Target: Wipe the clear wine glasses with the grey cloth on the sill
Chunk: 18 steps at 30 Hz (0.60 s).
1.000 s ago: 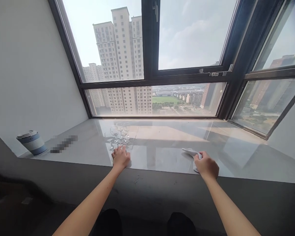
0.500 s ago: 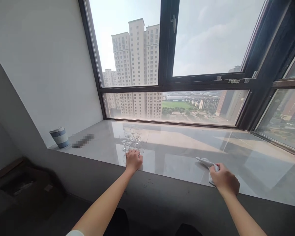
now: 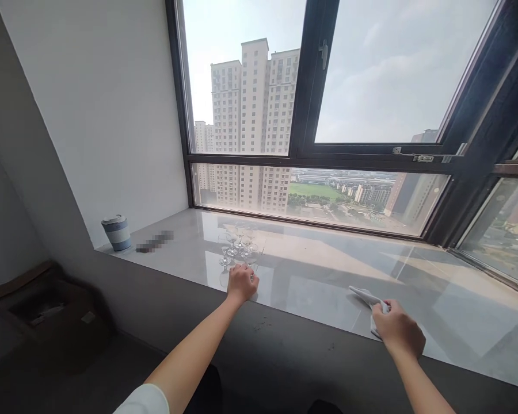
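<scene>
Several clear stemmed glasses (image 3: 239, 244) stand in a cluster on the glossy marble window sill (image 3: 311, 276). My left hand (image 3: 242, 283) rests at the sill's front edge, fingers curled around the nearest glass of the cluster. Further right, my right hand (image 3: 397, 329) is closed on a crumpled white cloth (image 3: 365, 297) that lies on the sill.
A blue-and-white striped cup with a lid (image 3: 116, 232) stands at the sill's left end by the white wall, with a blurred flat object (image 3: 154, 242) beside it. Dark-framed windows (image 3: 306, 115) run behind the sill. A dark wooden piece (image 3: 38, 305) sits low at the left.
The view has swung to the left and tilted, so hands and glasses sit further right in the picture. Both hands keep their places on the glass and the cloth.
</scene>
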Tool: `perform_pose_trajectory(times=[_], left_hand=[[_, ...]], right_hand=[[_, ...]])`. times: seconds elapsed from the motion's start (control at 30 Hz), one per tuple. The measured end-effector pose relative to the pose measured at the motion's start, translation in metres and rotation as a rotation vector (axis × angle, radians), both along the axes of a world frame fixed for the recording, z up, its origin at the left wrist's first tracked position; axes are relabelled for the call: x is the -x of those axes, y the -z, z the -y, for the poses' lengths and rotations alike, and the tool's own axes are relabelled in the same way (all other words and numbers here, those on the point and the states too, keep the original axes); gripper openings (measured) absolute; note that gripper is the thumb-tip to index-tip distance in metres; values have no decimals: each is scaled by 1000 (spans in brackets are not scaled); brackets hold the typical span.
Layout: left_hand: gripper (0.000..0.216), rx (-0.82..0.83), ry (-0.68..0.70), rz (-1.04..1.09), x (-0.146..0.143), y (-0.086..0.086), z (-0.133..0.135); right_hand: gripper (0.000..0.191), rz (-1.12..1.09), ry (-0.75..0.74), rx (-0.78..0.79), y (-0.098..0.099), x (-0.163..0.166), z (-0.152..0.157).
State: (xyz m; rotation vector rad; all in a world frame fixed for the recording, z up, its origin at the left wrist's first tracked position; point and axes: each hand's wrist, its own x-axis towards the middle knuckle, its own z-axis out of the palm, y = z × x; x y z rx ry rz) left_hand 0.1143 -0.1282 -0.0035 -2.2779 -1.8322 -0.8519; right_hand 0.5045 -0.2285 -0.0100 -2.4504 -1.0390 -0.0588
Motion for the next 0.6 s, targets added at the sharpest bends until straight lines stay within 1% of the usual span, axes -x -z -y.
perform_pose_trajectory(times=[0.23,0.43,0.6], left_hand=[[27,-20,-9,21,0,-1,1],[28,4,-13,48,0,-3,4],[28,-19,-2,43,1,-1,2]], right_hand=[[46,15,-16,4,-1,1,0],[44,13,-16,-5,-3,3,2],[44,4,-15,2,-2,3,1]])
